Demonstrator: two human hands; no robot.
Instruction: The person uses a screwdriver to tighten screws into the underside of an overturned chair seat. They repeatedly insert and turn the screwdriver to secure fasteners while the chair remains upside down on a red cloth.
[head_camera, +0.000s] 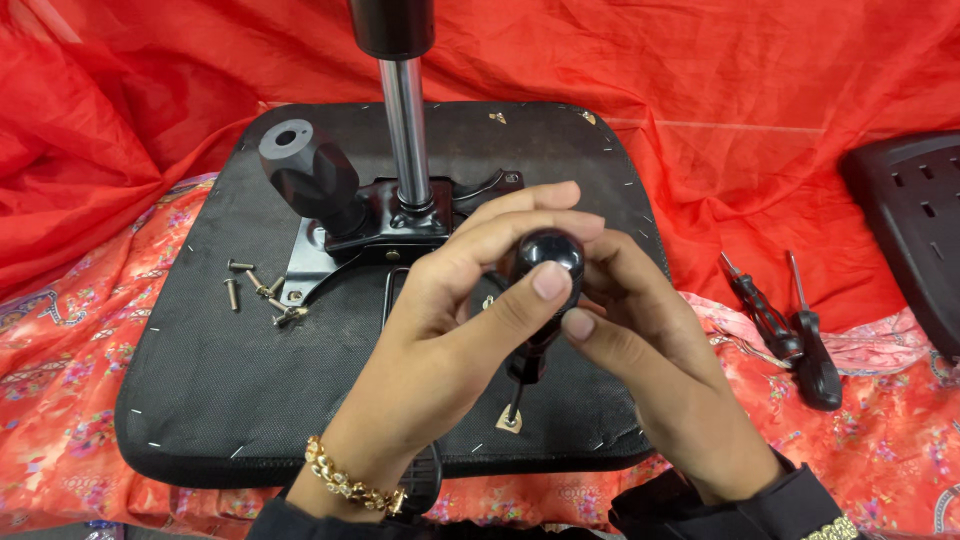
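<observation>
Makeshift repair spot: screwdrivers (790, 330) on red cloth (780, 110).

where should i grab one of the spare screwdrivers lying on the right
Take the nearer spare screwdriver by its thick black handle, coming from above. It lies flat on the red cloth, shaft pointing away, with the handle end closest and widest.

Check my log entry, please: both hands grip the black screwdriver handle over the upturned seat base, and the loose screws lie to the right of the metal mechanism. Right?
Not quite. In the head view the loose screws lie left of the metal mechanism. The rest holds: left hand and right hand grip the screwdriver handle over the seat base.
</observation>
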